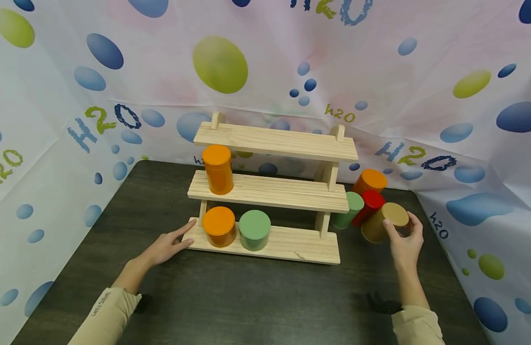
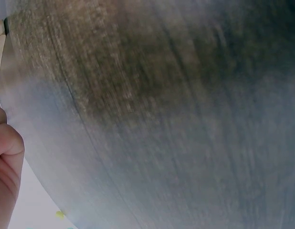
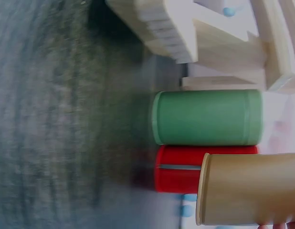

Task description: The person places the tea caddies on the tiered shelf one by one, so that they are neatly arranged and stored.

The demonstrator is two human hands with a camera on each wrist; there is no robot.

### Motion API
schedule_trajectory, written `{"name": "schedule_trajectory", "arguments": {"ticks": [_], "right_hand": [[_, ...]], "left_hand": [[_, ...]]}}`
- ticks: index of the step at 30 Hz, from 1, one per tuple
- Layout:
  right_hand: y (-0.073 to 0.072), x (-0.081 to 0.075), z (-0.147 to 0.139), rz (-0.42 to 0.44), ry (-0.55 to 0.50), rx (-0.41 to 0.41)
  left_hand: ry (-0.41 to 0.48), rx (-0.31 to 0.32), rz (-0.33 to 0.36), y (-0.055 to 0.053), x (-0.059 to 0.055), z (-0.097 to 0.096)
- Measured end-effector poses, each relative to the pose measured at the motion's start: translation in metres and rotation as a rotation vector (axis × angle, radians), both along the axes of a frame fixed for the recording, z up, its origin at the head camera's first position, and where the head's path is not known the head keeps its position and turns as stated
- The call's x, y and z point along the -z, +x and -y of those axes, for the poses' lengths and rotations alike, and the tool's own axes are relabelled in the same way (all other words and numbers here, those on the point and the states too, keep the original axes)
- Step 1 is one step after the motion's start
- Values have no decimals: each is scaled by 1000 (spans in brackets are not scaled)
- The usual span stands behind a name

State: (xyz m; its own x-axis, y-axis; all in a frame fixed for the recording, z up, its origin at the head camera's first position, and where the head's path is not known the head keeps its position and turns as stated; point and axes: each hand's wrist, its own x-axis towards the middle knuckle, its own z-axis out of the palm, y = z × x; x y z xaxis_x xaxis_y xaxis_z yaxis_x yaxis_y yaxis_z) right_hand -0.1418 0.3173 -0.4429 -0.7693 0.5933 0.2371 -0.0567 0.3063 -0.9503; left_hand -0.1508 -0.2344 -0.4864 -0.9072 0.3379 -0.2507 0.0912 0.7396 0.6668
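Note:
My right hand point(image 1: 407, 244) grips a gold canister point(image 1: 376, 226) near its lid, at the right of a three-tier wooden shelf point(image 1: 265, 189). In the right wrist view the gold canister point(image 3: 252, 188) is raised off the table, in front of a red canister point(image 3: 178, 176) and beside a green canister point(image 3: 207, 118). My left hand point(image 1: 164, 247) touches the left end of the bottom tier with its fingers extended. That tier carries a short orange canister point(image 1: 220, 227) and a short green canister point(image 1: 254, 231). A taller orange canister point(image 1: 219, 170) stands on the middle tier's left end.
Behind the red canister stands another orange canister point(image 1: 369, 181), partly hidden, near the table's back right. The dark table point(image 1: 248, 302) meets a patterned white sheet point(image 1: 265, 62) at the back and sides. The shelf's top tier point(image 1: 276, 142) has upright end pieces.

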Motion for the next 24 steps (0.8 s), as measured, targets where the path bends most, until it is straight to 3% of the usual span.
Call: {"name": "schedule_trajectory", "arguments": {"ticks": [13,24], "right_hand": [[-1,-45,14,-193,45,-58],[-11,-67,20,-259,52,-118]], "left_hand": [[10,8,-11,0,2,0],[5,-3,-7,0,2,0]]}}
